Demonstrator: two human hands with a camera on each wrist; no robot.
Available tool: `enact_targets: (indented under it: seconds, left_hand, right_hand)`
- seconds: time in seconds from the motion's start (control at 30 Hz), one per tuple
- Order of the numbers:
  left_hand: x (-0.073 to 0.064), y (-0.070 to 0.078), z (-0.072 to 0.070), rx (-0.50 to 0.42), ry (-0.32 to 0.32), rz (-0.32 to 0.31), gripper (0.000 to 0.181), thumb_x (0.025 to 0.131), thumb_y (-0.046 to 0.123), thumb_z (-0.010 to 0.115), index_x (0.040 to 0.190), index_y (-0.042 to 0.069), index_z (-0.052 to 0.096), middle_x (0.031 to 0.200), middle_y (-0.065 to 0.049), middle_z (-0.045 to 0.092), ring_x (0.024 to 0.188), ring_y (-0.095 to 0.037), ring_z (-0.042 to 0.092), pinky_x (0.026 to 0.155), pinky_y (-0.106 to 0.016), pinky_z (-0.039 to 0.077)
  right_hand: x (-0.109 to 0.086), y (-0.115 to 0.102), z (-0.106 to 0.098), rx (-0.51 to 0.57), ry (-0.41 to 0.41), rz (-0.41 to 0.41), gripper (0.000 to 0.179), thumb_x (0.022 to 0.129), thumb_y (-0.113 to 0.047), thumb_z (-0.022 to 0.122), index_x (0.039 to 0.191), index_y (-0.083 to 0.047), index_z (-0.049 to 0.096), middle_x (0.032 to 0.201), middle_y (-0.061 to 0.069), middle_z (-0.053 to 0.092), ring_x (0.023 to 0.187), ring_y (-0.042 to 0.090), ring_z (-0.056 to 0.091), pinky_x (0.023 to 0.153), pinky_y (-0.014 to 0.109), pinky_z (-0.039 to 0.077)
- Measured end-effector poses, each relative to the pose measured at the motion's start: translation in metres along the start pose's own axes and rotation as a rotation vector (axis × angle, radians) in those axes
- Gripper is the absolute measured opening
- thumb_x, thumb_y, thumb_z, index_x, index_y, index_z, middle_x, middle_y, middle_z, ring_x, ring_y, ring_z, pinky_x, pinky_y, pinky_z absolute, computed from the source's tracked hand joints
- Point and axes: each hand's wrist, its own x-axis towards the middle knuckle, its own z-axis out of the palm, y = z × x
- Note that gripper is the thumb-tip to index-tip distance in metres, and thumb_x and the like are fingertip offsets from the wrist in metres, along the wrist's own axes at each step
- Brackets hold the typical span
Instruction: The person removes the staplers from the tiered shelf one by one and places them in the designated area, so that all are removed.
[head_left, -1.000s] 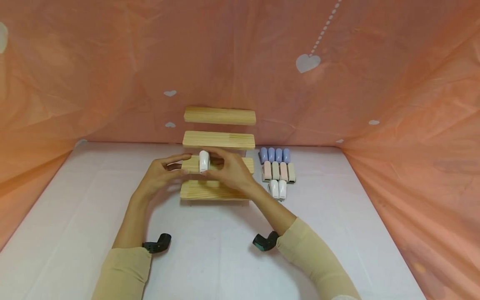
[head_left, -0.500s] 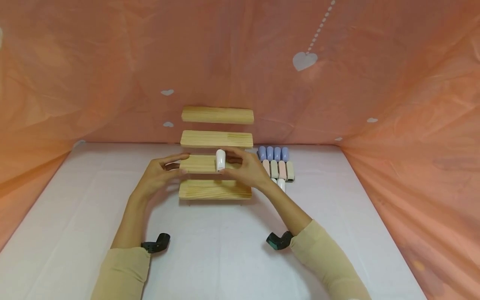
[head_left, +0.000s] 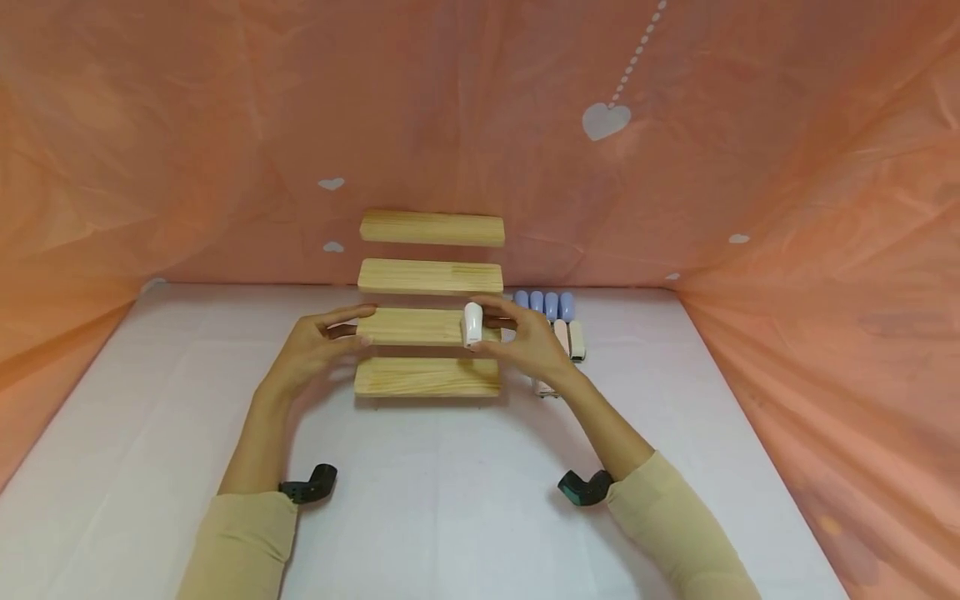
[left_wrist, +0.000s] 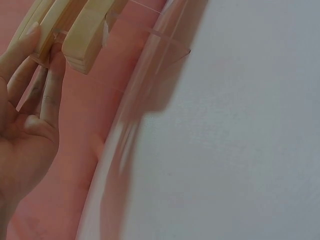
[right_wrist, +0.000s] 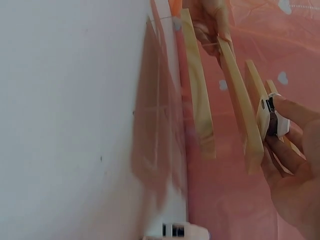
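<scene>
My right hand (head_left: 531, 340) pinches a small white stapler (head_left: 472, 323) between thumb and fingers at the right end of a wooden shelf board (head_left: 412, 327), second from the bottom of a four-step rack. In the right wrist view the stapler's dark metal mouth (right_wrist: 272, 122) shows close beside the board. My left hand (head_left: 311, 350) grips the left end of that same board; the left wrist view has its thumb (left_wrist: 34, 29) on one face and fingers on the other.
Right of the rack stand lilac staplers (head_left: 552, 306) in a row. Pale pink and cream staplers (head_left: 576, 339) lie in front of them, partly hidden by my right hand. The lowest board (head_left: 427, 377) sits nearest me, and an orange curtain (head_left: 450, 125) hangs behind.
My right hand has slid the white stapler rightward along the board, from left of its middle to its right end. The left hand keeps its grip on the board's left end.
</scene>
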Motion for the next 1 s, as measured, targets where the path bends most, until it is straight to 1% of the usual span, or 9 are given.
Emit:
enact_targets:
  seconds: [0.13,0.3,0.4,0.5,0.53,0.67,0.73,0.8,1.0]
  left_hand:
    - [0.0,0.0,-0.001,-0.007,-0.003,0.001,0.053,0.089,0.019,0.077,0.137,0.007,0.06,0.139,-0.003,0.057,0.113,-0.018,0.057,0.086,-0.022,0.055]
    - [0.001,0.001,-0.001,-0.006,-0.005,0.001,0.053,0.089,0.019,0.077,0.138,0.007,0.06,0.14,-0.004,0.057,0.113,-0.018,0.057,0.087,-0.021,0.054]
    - [0.0,0.001,-0.001,-0.002,-0.005,-0.001,0.053,0.089,0.02,0.077,0.138,0.008,0.06,0.14,-0.004,0.057,0.114,-0.018,0.057,0.088,-0.021,0.053]
    - [0.0,0.002,-0.002,0.0,-0.002,-0.002,0.053,0.089,0.02,0.078,0.137,0.008,0.06,0.14,-0.003,0.057,0.115,-0.018,0.056,0.089,-0.021,0.053]
    - [0.0,0.001,-0.002,-0.001,-0.001,-0.001,0.053,0.089,0.02,0.077,0.137,0.008,0.06,0.14,-0.003,0.057,0.115,-0.018,0.056,0.089,-0.021,0.053]
    - [0.0,0.001,-0.001,-0.006,-0.008,0.011,0.052,0.089,0.018,0.077,0.137,0.007,0.06,0.14,-0.004,0.057,0.113,-0.018,0.057,0.088,-0.021,0.054]
    - [0.0,0.0,-0.001,-0.008,-0.01,0.017,0.052,0.09,0.018,0.076,0.137,0.006,0.06,0.141,-0.005,0.057,0.112,-0.017,0.058,0.087,-0.021,0.054]
    - [0.0,-0.001,0.0,-0.005,-0.009,0.02,0.052,0.09,0.018,0.076,0.138,0.005,0.059,0.141,-0.005,0.056,0.111,-0.016,0.058,0.086,-0.021,0.054]
    - [0.0,-0.003,0.0,-0.006,-0.006,0.018,0.052,0.09,0.019,0.076,0.138,0.006,0.059,0.141,-0.005,0.055,0.111,-0.016,0.059,0.086,-0.021,0.054]
  right_hand:
    - [-0.005,0.004,-0.008,0.0,0.015,-0.016,0.065,0.078,-0.01,0.086,0.137,-0.01,0.059,0.126,0.007,0.064,0.112,0.023,0.063,0.098,0.037,0.052]
    - [-0.011,0.01,-0.018,0.003,0.025,-0.03,0.071,0.077,-0.003,0.085,0.141,-0.007,0.054,0.126,0.015,0.064,0.113,0.029,0.063,0.101,0.04,0.049]
    - [-0.016,0.012,-0.025,-0.001,0.024,-0.012,0.071,0.078,0.001,0.083,0.143,-0.004,0.052,0.131,0.019,0.061,0.115,0.034,0.061,0.103,0.045,0.048]
    - [-0.022,0.013,-0.03,-0.007,0.028,0.02,0.067,0.079,0.004,0.081,0.14,0.001,0.054,0.135,0.021,0.058,0.115,0.038,0.06,0.102,0.052,0.047]
    - [-0.024,0.014,-0.032,-0.008,0.032,0.038,0.066,0.08,0.003,0.08,0.14,0.0,0.055,0.135,0.02,0.058,0.115,0.038,0.06,0.101,0.053,0.046]
    - [-0.032,0.02,-0.04,-0.005,0.043,0.078,0.065,0.079,0.0,0.082,0.139,-0.004,0.057,0.129,0.018,0.062,0.115,0.034,0.061,0.099,0.053,0.048]
    - [-0.036,0.025,-0.044,0.005,0.047,0.085,0.065,0.079,-0.002,0.083,0.139,-0.006,0.058,0.126,0.017,0.064,0.115,0.033,0.062,0.097,0.054,0.05]
    - [-0.041,0.03,-0.048,-0.007,0.048,0.086,0.064,0.079,-0.004,0.083,0.138,-0.008,0.058,0.125,0.016,0.065,0.115,0.032,0.063,0.096,0.054,0.051]
    - [-0.054,0.04,-0.063,-0.013,0.051,0.097,0.064,0.08,-0.004,0.082,0.139,-0.005,0.057,0.129,0.017,0.063,0.114,0.032,0.063,0.093,0.053,0.052]
